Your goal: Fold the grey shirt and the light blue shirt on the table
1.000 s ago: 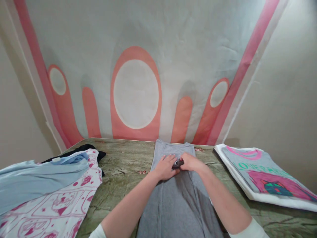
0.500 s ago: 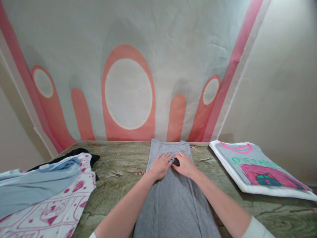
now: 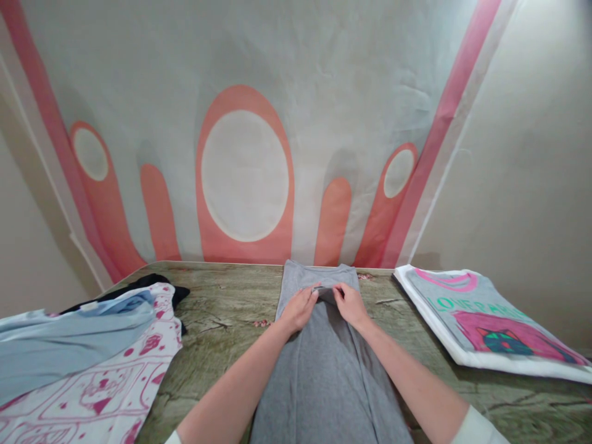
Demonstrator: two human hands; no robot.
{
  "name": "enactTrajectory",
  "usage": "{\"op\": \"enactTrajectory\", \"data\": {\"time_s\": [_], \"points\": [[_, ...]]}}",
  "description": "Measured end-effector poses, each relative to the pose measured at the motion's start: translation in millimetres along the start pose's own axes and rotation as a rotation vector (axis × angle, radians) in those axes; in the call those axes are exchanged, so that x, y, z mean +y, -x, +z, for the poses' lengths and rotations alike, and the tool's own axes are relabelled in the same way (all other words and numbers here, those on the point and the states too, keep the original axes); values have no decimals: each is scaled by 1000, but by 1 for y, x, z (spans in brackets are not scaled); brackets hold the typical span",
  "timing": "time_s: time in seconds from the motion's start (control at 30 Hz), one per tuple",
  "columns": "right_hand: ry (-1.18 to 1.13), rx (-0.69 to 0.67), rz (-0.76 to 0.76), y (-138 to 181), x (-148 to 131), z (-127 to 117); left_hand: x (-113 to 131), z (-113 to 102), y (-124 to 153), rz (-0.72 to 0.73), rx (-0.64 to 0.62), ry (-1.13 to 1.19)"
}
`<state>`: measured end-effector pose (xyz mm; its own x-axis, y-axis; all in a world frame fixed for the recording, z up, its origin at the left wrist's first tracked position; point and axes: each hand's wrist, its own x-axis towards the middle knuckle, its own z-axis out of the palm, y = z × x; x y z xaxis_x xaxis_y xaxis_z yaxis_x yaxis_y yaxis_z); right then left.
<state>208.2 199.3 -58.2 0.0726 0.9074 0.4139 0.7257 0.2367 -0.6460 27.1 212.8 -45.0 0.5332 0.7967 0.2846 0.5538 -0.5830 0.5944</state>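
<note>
Flat press gives way to a pinch: left hand [image 3: 298, 307] and right hand [image 3: 350, 304] fingers grip a fold of the grey garment [image 3: 319, 376] side by side, likely for evenness.

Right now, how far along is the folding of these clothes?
Done, it seems: a printed shirt lies folded flat at the right of the table. In hand: the left hand and right hand pinch a fold near the far end of the grey garment, already narrowed to a long strip. To do: the light blue garment, pink-patterned cloth and black garment lie loose at the left.
</note>
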Motion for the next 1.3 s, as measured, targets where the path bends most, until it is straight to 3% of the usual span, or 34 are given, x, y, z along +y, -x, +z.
{"op": "enactTrajectory", "data": {"time_s": [0.2,0.3,0.5,0.67,0.83,1.03,1.3], "points": [[-49,-14,-6,-4,2,-9,2,-5,0,-33,34,109],[49,-61,-99,1,-6,-10,0,-2,2,-33,18,36],[313,-175,-328,8,-13,-9,2,1,2,109,-12,-118],[432,-236,-354,7,-15,-12,10,-9,-21,119,-143,-188],[431,-223,-336,8,-17,-11,14,-3,-40,179,-155,-345],[339,-116,-219,9,-11,-2,1,16,-38,11,59,-243],[-85,30,47,-2,4,5,-19,17,-50,-345,364,144]]}}
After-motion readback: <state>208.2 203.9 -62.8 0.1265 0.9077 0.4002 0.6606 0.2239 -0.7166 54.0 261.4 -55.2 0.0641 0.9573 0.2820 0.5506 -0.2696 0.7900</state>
